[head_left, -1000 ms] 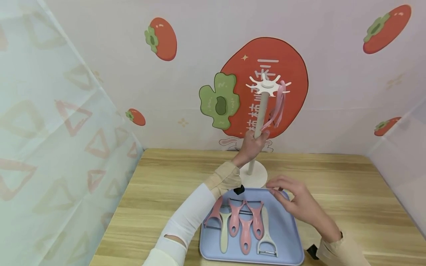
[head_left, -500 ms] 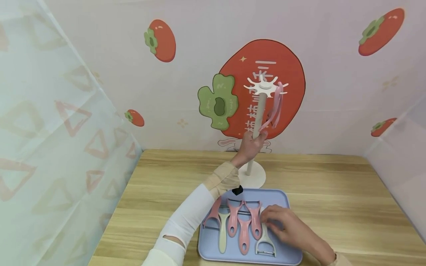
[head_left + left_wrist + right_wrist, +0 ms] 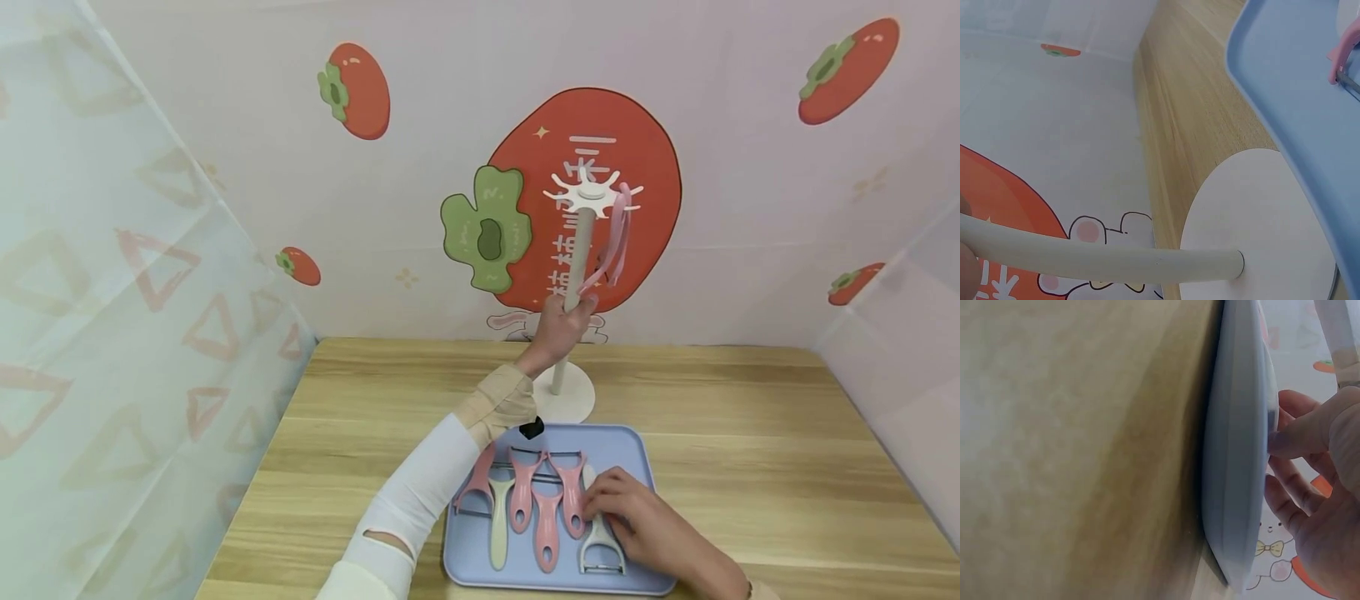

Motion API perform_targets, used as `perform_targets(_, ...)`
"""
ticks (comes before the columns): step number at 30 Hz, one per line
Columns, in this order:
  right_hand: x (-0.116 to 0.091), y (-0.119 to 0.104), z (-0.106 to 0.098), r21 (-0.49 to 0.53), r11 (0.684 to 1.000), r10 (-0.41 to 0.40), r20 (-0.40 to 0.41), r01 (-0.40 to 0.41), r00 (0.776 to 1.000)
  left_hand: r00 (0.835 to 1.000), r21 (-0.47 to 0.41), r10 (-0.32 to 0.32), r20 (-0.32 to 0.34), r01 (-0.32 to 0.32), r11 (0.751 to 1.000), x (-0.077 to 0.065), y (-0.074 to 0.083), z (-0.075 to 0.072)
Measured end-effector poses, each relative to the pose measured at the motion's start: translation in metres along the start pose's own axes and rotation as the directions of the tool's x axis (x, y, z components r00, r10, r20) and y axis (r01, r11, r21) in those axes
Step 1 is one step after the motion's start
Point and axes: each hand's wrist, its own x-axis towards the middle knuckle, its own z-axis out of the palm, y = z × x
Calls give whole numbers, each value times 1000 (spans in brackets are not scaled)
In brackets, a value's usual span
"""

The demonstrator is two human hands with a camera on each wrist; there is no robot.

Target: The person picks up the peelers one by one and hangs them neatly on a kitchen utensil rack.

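My left hand (image 3: 558, 329) grips the pole (image 3: 576, 262) of a white stand, whose round base (image 3: 1260, 206) rests on the table behind the tray. Spoke-like arms (image 3: 591, 193) fan out at the top, and a pink peeler (image 3: 618, 237) hangs from one on the right. My right hand (image 3: 637, 517) is down over the right side of the blue tray (image 3: 463, 562), its thumb and fingers pinching the handle of a white Y-shaped peeler (image 3: 602, 542). That peeler's blade points toward me. The fingers hide part of the handle.
Left of the white peeler, several pink peelers (image 3: 546, 533) and a pale green one (image 3: 498, 529) lie close together in the tray. The wooden table (image 3: 360, 433) runs back to a wall cloth printed with persimmons (image 3: 360, 92).
My right hand has come down from above the tray's back right corner to the white peeler, which has turned slightly. My left hand stays on the pole.
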Motion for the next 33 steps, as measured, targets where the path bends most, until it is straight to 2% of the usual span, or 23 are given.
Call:
perform_targets(6,-2,0,0,-15,1000,12,24,-11,1000,1000,6,21,2,-21,1000,-1,0,-1)
perform_targets(14,-2,1,2,-123,992,-43,0,43,999,1000,-7,23,5,-22,1000,-1,-2,-1)
perform_targets(20,-3,1,-3,-183,983,-28,0,28,1000,999,-7,46,8,-46,999,0,-3,0)
perform_targets(27,-4,1,-15,-184,983,10,3,-9,1000,999,1,38,0,-38,999,0,-2,0)
perform_targets(33,-5,4,-21,-167,986,-2,-16,-1,1000,999,-3,44,-5,-44,999,1,-3,0)
